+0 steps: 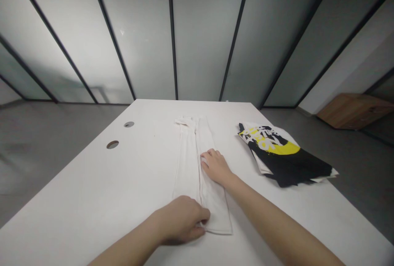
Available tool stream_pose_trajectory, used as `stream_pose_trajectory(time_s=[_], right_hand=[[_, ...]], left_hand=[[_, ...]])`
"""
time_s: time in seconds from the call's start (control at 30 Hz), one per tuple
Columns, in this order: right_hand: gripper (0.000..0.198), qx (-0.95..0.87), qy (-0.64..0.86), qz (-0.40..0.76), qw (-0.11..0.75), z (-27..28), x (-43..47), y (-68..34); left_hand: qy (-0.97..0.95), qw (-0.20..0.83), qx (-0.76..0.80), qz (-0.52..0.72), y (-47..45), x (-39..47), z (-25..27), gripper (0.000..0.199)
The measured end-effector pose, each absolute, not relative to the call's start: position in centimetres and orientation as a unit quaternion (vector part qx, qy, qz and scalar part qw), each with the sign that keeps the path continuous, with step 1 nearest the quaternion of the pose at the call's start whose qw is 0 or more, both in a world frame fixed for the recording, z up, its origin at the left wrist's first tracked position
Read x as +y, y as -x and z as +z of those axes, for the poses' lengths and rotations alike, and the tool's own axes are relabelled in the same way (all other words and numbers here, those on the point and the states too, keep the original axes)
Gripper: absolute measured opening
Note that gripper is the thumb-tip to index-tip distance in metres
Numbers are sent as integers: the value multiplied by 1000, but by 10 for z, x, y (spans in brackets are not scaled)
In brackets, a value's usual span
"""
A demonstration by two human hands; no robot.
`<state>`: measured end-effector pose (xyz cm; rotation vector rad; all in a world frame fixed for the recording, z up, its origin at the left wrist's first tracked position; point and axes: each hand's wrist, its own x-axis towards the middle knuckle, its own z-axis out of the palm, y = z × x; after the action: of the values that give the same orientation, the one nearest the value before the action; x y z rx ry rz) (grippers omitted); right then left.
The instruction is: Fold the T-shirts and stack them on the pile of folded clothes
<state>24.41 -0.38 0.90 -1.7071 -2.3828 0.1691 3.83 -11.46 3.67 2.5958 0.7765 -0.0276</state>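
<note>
A white T-shirt (188, 163) lies on the white table in a long narrow fold, its two side panels meeting along a line down the middle. My left hand (184, 218) is at the near end, thumb and fingers closed on the hem by the left panel. Farther up, my right hand (215, 166) rests over the right panel, its fingers curled onto the cloth at the inner edge. Beneath both hands the fabric is partly hidden. The shirt's far end looks slightly rumpled, with a bunched piece at the left.
On the right of the table (92, 200) lies a stack of folded cloth (286, 155) with a black, yellow and white print. Two round holes (112, 145) are cut in the tabletop at the left. Frosted glass panels stand behind, and a wooden cabinet (353, 110) is at the far right.
</note>
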Motion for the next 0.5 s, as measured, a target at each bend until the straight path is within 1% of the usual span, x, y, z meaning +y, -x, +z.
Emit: stream_pose_trajectory(time_s=[0.07,0.17,0.23,0.27,0.33,0.37,0.4,0.43,0.5], right_hand=[[30,-811,575,61,83,13,-17,-244],[24,-822,562,82,52,21,-28,-246],[23,-819,562,107,45,27,-20,-247],[25,-809,572,122,54,30,-12,-248],[24,-776,606,147,93,35,15,-249],[22,-746,636,157,119,38,32,-249],[24,-730,653,156,127,40,50,-249],[26,-718,666,151,134,41,69,-248],[28,-690,696,138,141,44,105,-247]], left_hand=[[-929,250,270,-34,-35,-118,44,10],[-901,348,249,-64,-33,-119,49,23],[-880,406,242,-55,-35,-118,50,35],[-876,411,251,-35,-37,-116,50,36],[-883,362,298,24,-42,-113,47,27],[-888,318,327,53,-45,-111,44,20],[-893,273,350,76,-48,-109,40,16],[-897,236,362,91,-52,-108,35,14],[-909,194,357,97,-57,-105,24,15]])
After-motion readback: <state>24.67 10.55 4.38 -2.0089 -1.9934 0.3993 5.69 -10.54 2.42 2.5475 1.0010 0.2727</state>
